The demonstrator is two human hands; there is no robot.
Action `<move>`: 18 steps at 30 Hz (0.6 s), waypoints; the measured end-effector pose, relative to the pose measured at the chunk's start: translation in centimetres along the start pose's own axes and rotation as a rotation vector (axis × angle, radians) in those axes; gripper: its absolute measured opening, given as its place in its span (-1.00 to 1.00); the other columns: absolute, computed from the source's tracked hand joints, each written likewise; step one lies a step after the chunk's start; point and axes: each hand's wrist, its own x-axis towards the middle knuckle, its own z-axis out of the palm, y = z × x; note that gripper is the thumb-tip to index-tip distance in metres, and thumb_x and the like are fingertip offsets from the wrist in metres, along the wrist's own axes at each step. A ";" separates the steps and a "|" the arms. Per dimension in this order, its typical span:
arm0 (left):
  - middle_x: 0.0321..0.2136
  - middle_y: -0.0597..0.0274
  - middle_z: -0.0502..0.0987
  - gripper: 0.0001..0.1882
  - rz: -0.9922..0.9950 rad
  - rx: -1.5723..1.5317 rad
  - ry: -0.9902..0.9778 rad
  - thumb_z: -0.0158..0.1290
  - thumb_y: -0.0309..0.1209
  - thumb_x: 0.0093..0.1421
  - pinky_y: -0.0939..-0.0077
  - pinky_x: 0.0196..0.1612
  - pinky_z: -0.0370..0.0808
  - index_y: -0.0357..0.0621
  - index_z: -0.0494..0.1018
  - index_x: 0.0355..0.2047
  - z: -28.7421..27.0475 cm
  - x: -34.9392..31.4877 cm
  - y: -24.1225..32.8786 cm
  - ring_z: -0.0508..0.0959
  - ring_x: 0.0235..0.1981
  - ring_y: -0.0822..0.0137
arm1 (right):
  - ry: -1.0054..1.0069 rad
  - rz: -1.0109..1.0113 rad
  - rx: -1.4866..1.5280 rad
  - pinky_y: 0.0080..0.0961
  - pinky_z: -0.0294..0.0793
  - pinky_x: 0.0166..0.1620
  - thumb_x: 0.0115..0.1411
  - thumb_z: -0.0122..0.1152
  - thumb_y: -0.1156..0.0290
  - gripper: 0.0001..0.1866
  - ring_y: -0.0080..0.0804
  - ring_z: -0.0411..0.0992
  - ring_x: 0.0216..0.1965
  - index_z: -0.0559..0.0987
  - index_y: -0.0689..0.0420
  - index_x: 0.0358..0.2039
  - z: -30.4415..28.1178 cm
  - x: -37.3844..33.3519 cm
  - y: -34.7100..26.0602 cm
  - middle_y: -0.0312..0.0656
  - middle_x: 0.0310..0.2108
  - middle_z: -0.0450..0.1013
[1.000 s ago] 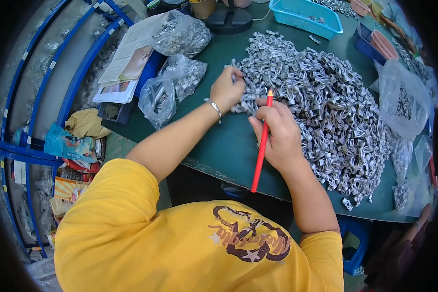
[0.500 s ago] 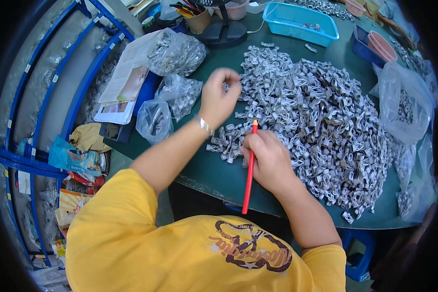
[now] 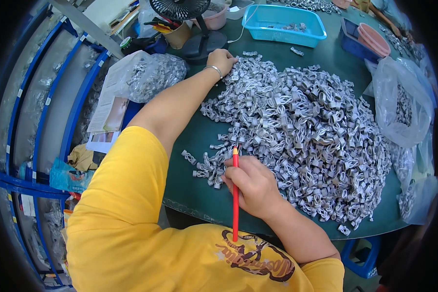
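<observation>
On the green table (image 3: 190, 134), grey metal pieces (image 3: 301, 119) lie heaped. Left hand (image 3: 221, 61) is at heap's far-left edge, grip indiscernible; right hand (image 3: 252, 184) pinches red pencil (image 3: 235, 207). Blue tray (image 3: 282, 37) holds few small parts; clear bag (image 3: 163, 73) blurs its metal contents.

a slim red pencil (image 3: 235, 194) is slanting through the right grip (image 3: 250, 185), its pale tip pointing forward past the fingers, its long shaft reaching back behind them. a broad heap of small silvery-grey pieces (image 3: 316, 131), many showing ridged bands and open loops, is spreading forward and right of that grip, its far left edge lying at the left grip (image 3: 222, 61). a few loose ones are lying left of the right grip.
</observation>
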 end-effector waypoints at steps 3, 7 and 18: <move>-0.50 0.08 0.55 -0.79 0.073 0.001 0.051 0.16 -0.32 -0.05 0.46 -0.32 0.46 -0.21 0.54 -0.48 -1.0 -1.0 -0.2 0.55 -0.47 0.24 | -0.014 0.015 0.018 -0.40 0.43 -0.39 -0.14 0.25 0.56 -0.78 -0.16 0.41 -0.39 0.40 0.16 -0.46 0.2 -0.1 -0.2 -0.13 -0.42 0.43; -0.48 0.17 0.55 -0.88 0.073 -0.148 0.071 0.11 -0.43 0.02 0.60 -0.37 0.44 -0.22 0.53 -0.45 -3.4 -2.4 0.6 0.54 -0.44 0.40 | -0.007 -0.002 0.034 -0.40 0.41 -0.39 -0.14 0.25 0.57 -0.78 -0.16 0.41 -0.40 0.40 0.16 -0.46 0.2 0.1 -0.3 -0.12 -0.43 0.42; -0.39 0.35 0.48 -0.87 0.072 -0.966 -0.368 0.04 -0.44 0.13 0.69 -0.33 0.40 -0.15 0.44 -0.30 -6.9 -8.7 2.6 0.47 -0.37 0.54 | 0.011 -0.018 0.019 -0.41 0.40 -0.43 -0.15 0.25 0.59 -0.75 -0.16 0.39 -0.45 0.37 0.15 -0.46 0.3 -0.1 0.0 -0.13 -0.46 0.41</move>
